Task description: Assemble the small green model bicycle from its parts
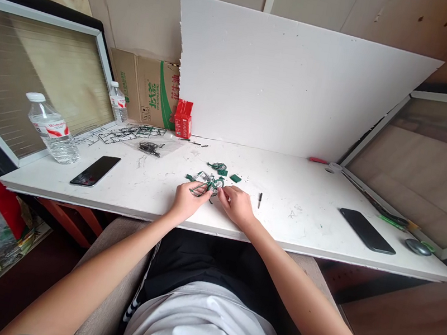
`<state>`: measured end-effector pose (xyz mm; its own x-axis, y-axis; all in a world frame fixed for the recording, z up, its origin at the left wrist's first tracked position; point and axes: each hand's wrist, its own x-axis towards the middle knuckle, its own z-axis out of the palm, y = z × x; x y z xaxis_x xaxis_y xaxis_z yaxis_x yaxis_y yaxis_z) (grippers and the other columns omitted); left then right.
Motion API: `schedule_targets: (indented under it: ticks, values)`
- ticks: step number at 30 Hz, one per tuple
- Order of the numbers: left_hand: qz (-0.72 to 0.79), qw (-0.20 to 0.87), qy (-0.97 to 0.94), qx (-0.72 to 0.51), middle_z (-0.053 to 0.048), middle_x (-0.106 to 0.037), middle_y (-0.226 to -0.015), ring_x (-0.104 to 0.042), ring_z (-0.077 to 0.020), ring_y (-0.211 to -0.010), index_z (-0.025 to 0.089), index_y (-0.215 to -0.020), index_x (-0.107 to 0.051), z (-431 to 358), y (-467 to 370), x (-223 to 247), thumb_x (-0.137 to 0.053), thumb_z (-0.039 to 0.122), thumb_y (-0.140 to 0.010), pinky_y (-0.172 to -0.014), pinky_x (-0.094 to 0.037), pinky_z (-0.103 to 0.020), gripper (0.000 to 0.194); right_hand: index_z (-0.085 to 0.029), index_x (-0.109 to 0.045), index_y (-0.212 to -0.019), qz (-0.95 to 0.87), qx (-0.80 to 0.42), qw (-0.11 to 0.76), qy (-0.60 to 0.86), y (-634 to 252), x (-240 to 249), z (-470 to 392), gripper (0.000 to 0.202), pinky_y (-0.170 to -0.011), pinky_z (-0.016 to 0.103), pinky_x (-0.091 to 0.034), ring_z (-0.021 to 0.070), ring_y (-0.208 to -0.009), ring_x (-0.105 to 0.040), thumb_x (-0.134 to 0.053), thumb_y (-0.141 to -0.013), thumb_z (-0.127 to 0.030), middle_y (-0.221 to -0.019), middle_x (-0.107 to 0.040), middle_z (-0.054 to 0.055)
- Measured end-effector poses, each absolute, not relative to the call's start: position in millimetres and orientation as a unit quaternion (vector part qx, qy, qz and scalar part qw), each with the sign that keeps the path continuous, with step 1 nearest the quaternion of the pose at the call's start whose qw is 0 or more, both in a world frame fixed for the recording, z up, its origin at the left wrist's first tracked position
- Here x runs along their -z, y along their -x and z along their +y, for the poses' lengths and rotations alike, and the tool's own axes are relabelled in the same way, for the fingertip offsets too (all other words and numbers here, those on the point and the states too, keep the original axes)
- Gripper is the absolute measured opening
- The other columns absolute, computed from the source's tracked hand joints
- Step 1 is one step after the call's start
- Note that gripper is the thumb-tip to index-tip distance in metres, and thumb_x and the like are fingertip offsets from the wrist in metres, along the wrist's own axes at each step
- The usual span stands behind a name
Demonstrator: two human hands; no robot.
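Between my two hands is a small green model bicycle (207, 183) with thin spoked wheels. My left hand (190, 201) grips its frame from the left, fingers closed round it. On the other side, my right hand (236, 202) pinches at the wheel on the right end; its fingertips partly hide what they hold. Just beyond the bicycle lie a loose green wheel piece (218, 166) and a flat green square part (236, 178). A short black rod (259, 200) rests to the right of my right hand.
On the left are a black phone (95, 170), a water bottle (52, 129), black sprue frames (127, 134) and a bag of dark parts (151, 147). A red box (183, 118) stands before a carton (146, 90). Another phone (367, 231) lies right, and a white board (295, 88) leans behind.
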<state>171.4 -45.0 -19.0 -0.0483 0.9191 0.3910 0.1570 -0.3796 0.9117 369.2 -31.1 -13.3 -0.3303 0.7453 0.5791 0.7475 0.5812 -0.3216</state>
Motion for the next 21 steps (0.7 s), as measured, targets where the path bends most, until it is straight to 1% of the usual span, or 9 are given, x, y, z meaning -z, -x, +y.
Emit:
schedule_targets:
  ticks: [4,6,9,13,17,19,21]
  values:
    - [0.447,0.333,-0.597,-0.576,-0.013,-0.084,-0.097,-0.08,-0.0246,-0.084,0.016,-0.091,-0.08,-44.4,-171.1,19.4,-0.083,0.035,-0.082,-0.081,-0.065,-0.034,0.022,-0.023,-0.069,-0.093,-0.813,-0.017,0.374,0.445,-368.5,10.7,-34.9,0.014,-0.065,0.03,-0.039,0.0189,-0.074,-0.065,-0.065,-0.101,-0.034,-0.08,-0.072,0.003]
    - [0.446,0.329,-0.597,-0.58,-0.013,-0.084,-0.097,-0.08,-0.0247,-0.083,0.016,-0.091,-0.08,-44.6,-171.2,19.3,-0.083,0.035,-0.081,-0.08,-0.065,-0.034,0.022,-0.023,-0.07,-0.098,-0.813,-0.009,0.377,0.444,-368.6,10.9,-35.0,0.009,-0.065,0.03,-0.041,0.0194,-0.076,-0.066,-0.064,-0.1,-0.03,-0.083,-0.073,0.004]
    - [0.449,0.328,-0.597,-0.579,-0.014,-0.084,-0.099,-0.08,-0.0256,-0.086,0.016,-0.092,-0.081,-45.3,-171.4,18.8,-0.083,0.033,-0.082,-0.081,-0.065,-0.035,0.021,-0.022,-0.07,-0.092,-0.824,0.01,0.368,0.431,-368.9,12.0,-33.3,0.013,-0.066,0.03,-0.041,0.02,-0.078,-0.066,-0.061,-0.102,-0.025,-0.084,-0.073,0.005]
    - [0.454,0.333,-0.597,-0.572,-0.014,-0.084,-0.097,-0.081,-0.0267,-0.087,0.015,-0.089,-0.079,-45.7,-171.8,18.1,-0.083,0.034,-0.081,-0.082,-0.065,-0.035,0.021,-0.022,-0.062,-0.076,-0.829,0.039,0.353,0.432,-369.1,13.4,-30.4,0.033,-0.063,0.032,-0.036,0.0206,-0.076,-0.062,-0.056,-0.108,-0.03,-0.077,-0.068,0.006]
    - [0.456,0.337,-0.594,-0.571,-0.014,-0.084,-0.097,-0.081,-0.0266,-0.088,0.014,-0.09,-0.079,-45.8,-172.3,17.7,-0.083,0.036,-0.081,-0.081,-0.064,-0.034,0.024,-0.021,-0.058,-0.072,-0.824,0.032,0.342,0.451,-368.2,12.4,-31.1,0.043,-0.062,0.032,-0.032,0.0192,-0.071,-0.058,-0.049,-0.112,-0.035,-0.074,-0.065,0.006]
    - [0.458,0.338,-0.592,-0.571,-0.014,-0.084,-0.097,-0.08,-0.0265,-0.088,0.014,-0.092,-0.079,-46.0,-172.5,17.7,-0.084,0.036,-0.081,-0.081,-0.064,-0.034,0.025,-0.021,-0.058,-0.072,-0.819,0.022,0.343,0.459,-367.8,10.8,-32.9,0.043,-0.061,0.032,-0.032,0.0186,-0.071,-0.058,-0.049,-0.112,-0.036,-0.073,-0.065,0.005]
    - [0.458,0.338,-0.59,-0.572,-0.014,-0.084,-0.098,-0.08,-0.0262,-0.088,0.014,-0.093,-0.079,-46.1,-172.6,17.9,-0.084,0.036,-0.081,-0.081,-0.064,-0.034,0.026,-0.021,-0.064,-0.083,-0.812,0.002,0.356,0.462,-367.8,9.5,-34.6,0.029,-0.061,0.031,-0.033,0.0183,-0.073,-0.062,-0.057,-0.107,-0.034,-0.077,-0.068,0.004]
